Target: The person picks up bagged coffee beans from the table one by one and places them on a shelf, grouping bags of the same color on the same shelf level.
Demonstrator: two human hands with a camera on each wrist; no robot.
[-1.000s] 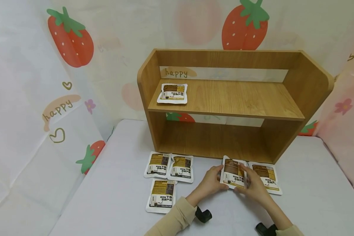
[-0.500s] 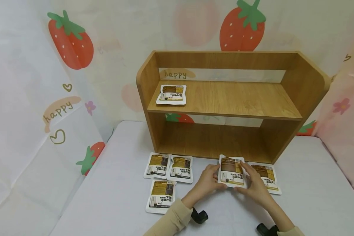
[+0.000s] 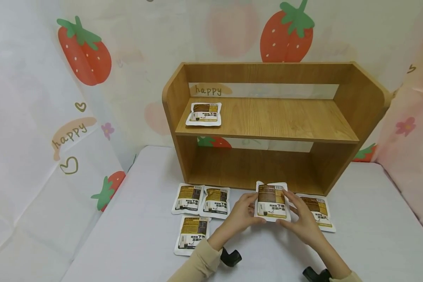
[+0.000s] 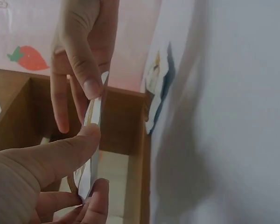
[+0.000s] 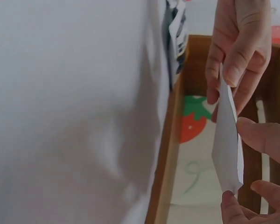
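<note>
Brown-and-white pouch (image 3: 272, 201) in the pinching grip of left hand (image 3: 240, 214) and right hand (image 3: 304, 223), above a white tabletop (image 3: 127, 235).

The held pouch (image 3: 272, 200) is printed in brown, yellow and black on white. The shelf (image 3: 275, 117) is grained brown; the pale backdrop (image 3: 148, 70) is patterned with red strawberries (image 3: 85, 58).
</note>
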